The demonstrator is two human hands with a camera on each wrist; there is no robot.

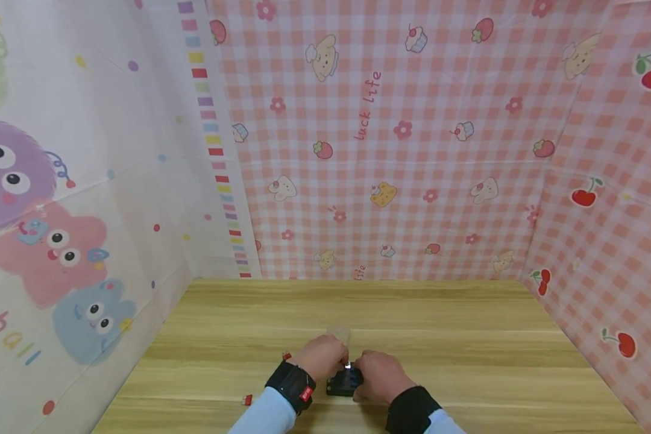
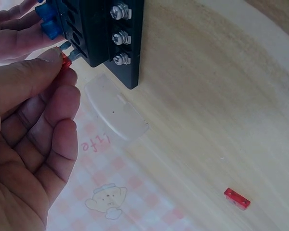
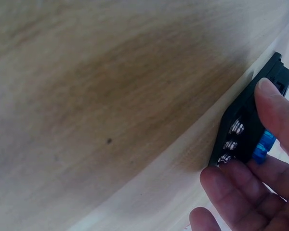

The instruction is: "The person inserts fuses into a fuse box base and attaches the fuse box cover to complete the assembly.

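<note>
A person worked with both hands at a black fuse block [image 1: 343, 386] on a wooden table [image 1: 466, 325]. At the block's edge, the left hand [image 1: 321, 357] pinched a red fuse [image 2: 66, 61] between thumb and fingers, its prongs toward the block; whether they had entered it could not be told. The right hand [image 1: 384, 377] gripped the block with curled fingers near its screws [image 2: 120, 38]. Blue fuses [image 2: 51, 29] stood in the block. A clear cover [image 2: 116, 109] lay beyond it; a second red fuse [image 1: 286, 356] and a third red fuse [image 1: 246, 399] lay to its left.
</note>
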